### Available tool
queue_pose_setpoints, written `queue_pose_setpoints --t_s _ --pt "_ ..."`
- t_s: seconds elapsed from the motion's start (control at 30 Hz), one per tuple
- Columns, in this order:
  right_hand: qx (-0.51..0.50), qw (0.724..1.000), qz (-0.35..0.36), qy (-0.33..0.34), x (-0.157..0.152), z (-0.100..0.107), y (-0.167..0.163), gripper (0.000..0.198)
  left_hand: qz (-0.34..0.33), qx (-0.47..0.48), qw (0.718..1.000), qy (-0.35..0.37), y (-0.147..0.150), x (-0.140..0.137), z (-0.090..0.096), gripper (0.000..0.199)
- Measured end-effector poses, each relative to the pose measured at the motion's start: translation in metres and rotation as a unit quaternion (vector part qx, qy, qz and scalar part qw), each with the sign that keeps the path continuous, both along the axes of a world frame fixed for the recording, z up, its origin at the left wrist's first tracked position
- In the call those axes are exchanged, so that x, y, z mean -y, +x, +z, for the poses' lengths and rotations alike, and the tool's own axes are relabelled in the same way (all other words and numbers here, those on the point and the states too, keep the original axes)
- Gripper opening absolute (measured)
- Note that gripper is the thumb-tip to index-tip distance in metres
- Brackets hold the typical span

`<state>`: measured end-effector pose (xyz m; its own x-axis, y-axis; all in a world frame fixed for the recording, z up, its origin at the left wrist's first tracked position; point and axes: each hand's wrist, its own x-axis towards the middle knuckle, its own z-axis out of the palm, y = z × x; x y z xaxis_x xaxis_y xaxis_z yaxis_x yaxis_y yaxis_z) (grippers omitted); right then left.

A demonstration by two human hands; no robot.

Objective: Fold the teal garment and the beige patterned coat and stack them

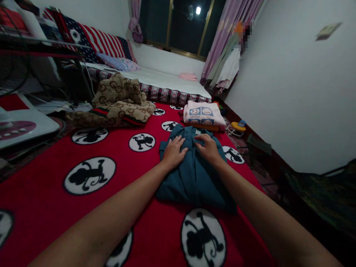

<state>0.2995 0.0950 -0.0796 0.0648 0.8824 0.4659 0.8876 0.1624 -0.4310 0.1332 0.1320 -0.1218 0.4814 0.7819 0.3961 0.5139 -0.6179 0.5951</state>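
While pressed flat side by side: left hand (174, 151) and right hand (208, 148), palms down on a teal shirt (194, 174), fingers slightly spread and stretched toward 12 o'clock, pinching nothing. Thumbs nearly meeting over the shirt's centre line. Shirt folded into a rough rectangle, matte soft cotton-like cloth with a crease running lengthwise, collar end at 12 o'clock, lying at the middle of the view on a red fleece blanket (50, 207).

Blanket plush and bright red, dotted with white ovals, each carrying a black cartoon monkey silhouette; one oval just at 6 o'clock of the shirt, another at 9 o'clock.

Just past the shirt at 12 to 1 o'clock, touching or nearly so: a folded pink garment (204, 114), squared neat, printed with four blue-and-white smiley squares and a line of small letters, seemingly "HAHAW", not fully legible.

At 10 o'clock, well apart from the hands: a crumpled beige garment (119, 102), thick and soft, covered in brown interlocked ring monograms, with dark green and red striped trim at the edge.

Farther off at 11 o'clock: a white mattress (164, 79) with a patterned border, a stars-and-stripes cloth (100, 42) and a pale pillow (118, 63) at its head. Dark window (178, 26) with purple curtains at 12 o'clock; plain white wall (292, 92) at 2 o'clock.
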Motion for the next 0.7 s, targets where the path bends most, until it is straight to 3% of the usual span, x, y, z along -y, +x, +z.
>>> queue_pose_setpoints --t_s 0.1,0.2,0.4,0.53,0.7 --pt "-0.03 0.998 0.047 0.031 0.056 0.003 0.003 0.016 0.013 0.103 0.994 -0.02 -0.008 0.003 0.002 0.04" --pt "-0.035 0.996 0.073 0.042 0.112 0.005 0.01 0.013 0.012 0.158 0.987 0.005 -0.034 0.021 0.006 0.031" --pt "0.113 0.982 0.153 0.005 0.198 -0.012 0.029 0.031 -0.152 0.039 0.981 0.113 -0.116 0.087 0.014 0.019" --pt "0.184 0.97 0.157 0.002 0.208 -0.033 0.027 0.047 -0.194 -0.07 0.964 0.168 -0.132 0.112 0.006 0.035" --pt "0.213 0.966 0.143 0.033 0.186 -0.038 0.015 0.046 -0.178 -0.074 0.947 0.257 -0.115 0.105 -0.008 0.033"
